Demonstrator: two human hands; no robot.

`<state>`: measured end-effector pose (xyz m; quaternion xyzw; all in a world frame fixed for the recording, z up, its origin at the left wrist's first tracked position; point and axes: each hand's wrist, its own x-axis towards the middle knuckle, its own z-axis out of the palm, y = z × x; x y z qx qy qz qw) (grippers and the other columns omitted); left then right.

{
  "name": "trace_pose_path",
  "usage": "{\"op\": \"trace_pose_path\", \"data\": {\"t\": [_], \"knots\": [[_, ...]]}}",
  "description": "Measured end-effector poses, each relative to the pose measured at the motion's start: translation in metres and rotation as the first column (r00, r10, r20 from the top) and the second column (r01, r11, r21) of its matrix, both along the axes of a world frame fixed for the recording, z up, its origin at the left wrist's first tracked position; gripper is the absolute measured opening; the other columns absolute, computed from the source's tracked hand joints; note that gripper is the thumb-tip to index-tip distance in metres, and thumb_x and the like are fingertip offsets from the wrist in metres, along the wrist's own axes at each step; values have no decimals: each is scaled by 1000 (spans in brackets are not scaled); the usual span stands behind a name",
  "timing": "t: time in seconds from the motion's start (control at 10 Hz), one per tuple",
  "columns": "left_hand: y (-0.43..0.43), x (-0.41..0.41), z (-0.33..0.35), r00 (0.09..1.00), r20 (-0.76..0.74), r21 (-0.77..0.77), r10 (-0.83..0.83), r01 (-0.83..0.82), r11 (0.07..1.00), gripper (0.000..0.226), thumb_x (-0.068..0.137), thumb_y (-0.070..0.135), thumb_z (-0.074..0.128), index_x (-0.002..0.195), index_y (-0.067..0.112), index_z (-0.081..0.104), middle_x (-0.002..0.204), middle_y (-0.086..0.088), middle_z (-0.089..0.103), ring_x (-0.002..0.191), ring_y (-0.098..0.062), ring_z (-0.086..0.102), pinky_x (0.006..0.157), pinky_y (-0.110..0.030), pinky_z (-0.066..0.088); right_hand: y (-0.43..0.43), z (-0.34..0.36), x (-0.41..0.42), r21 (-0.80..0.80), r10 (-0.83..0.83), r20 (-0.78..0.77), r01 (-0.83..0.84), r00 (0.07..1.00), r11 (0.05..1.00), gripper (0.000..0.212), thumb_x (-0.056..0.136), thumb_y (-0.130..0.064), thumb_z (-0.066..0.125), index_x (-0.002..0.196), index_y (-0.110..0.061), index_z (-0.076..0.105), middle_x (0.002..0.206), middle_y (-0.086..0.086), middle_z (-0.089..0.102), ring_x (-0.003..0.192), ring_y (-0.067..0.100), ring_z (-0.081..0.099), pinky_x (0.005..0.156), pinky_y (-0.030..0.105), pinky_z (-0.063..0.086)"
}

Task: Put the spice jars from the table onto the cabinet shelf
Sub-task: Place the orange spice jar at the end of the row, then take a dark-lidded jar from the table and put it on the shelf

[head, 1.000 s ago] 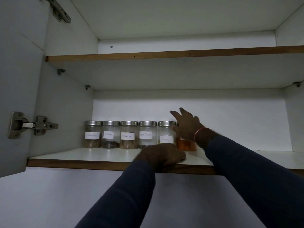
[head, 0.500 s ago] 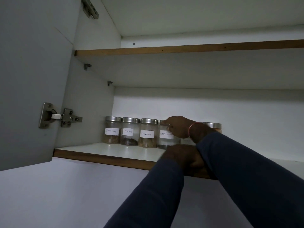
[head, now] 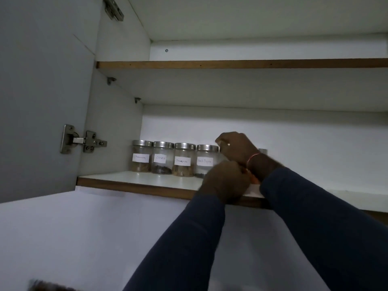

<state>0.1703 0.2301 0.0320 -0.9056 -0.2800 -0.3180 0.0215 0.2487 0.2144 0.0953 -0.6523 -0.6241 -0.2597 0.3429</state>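
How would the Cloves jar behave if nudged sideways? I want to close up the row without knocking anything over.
The Cloves jar looks like clear glass, so probably fragile and smooth. It stands upright on a flat base, with little inside, so it should slide on the glossy shelf rather than tip. It would likely bump its close neighbours.

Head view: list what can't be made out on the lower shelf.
- Fifth jar: label and contents hidden by the right hand.
- Last jar: only a sliver of lid shows past the right wrist.
- Left hand: fingers face away; grip unclear.
- Fourth jar: label blurred.
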Motion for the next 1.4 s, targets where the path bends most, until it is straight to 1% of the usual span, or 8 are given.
{"op": "trace_pose_path", "data": {"t": [0.2,0.3,0.4,0.5,0.7,1.0,1.3,1.4], "knots": [[-53,-32,-20,989,141,109,35,-50,993,25,92,28,45,91,9,63,73,-5,46,72,-24,49,69,-38,47,-110,-73,-16,55,27,-85,-22,996,998,23,98,-14,46,101,-9,68,102,11,71,98,29,63,77,23,37],[-79,-54,-86,967,219,328,-132,55,943,29,86,28,54,105,9,65,95,-12,62,97,-31,59,88,-40,47,-166,-155,-35,88,74,66,-79,995,993,39,97,-21,42,132,-9,54,128,10,61,118,25,56,98,24,36],[-100,-80,-196,918,149,204,-368,336,920,45,87,39,47,119,12,63,120,-10,65,112,-26,59,96,-35,42,-211,-279,-51,-46,82,-48,-84,995,995,56,91,-36,42,141,-10,46,141,10,53,133,23,46,114,32,28],[-132,-120,-339,917,-6,-215,-399,389,896,48,91,48,45,121,14,60,116,-6,67,105,-22,63,90,-35,48,-240,-404,-75,-351,11,-308,-124,951,928,66,86,-51,38,141,-16,47,145,5,50,139,22,40,118,30,23],[-205,-204,-523,974,-139,-582,-181,67,811,57,82,52,45,123,17,63,126,-8,63,116,-27,59,100,-33,43,-298,-572,-132,-619,-253,-608,-251,753,744,62,88,-30,66,144,-18,42,149,5,42,139,20,38,114,23,23],[-212,-239,-570,901,-430,-540,-58,-205,816,81,81,59,42,150,21,23,160,-10,14,148,-29,11,119,-44,11,-322,-626,-173,-866,-289,-237,-67,927,495,70,84,-43,59,148,-31,32,161,1,16,150,27,5,117,55,6],[-212,-245,-576,936,-347,-528,63,-251,811,84,82,51,60,151,25,19,160,-9,7,148,-31,2,116,-46,-3,-319,-629,-161,-841,-332,-278,-61,901,538,71,79,-45,62,144,-36,34,153,-7,28,141,20,23,106,49,33],[-204,-243,-577,930,-362,-647,58,-296,702,95,77,53,66,152,25,14,159,-7,9,145,-33,13,117,-44,15,-319,-627,-160,-812,-387,-357,-77,850,579,75,78,-45,67,145,-33,35,150,-7,32,141,18,25,106,46,34]]}}
